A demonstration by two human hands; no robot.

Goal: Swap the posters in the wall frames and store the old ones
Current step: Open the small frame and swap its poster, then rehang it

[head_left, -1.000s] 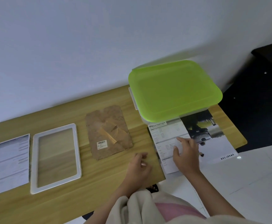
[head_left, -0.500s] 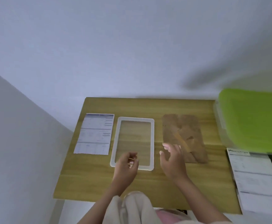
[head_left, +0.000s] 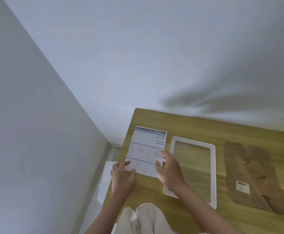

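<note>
We observed a printed sheet lying flat on the wooden counter, near its left edge. The left hand pinched the sheet's near left corner, thumb on top. The right hand held the near right edge, fingers curled loosely against the paper. Just right of the sheet lay a white frame, flat, with the counter showing through its middle. Further right, apart from the frame, lay a brown backing board bearing a small white label.
</note>
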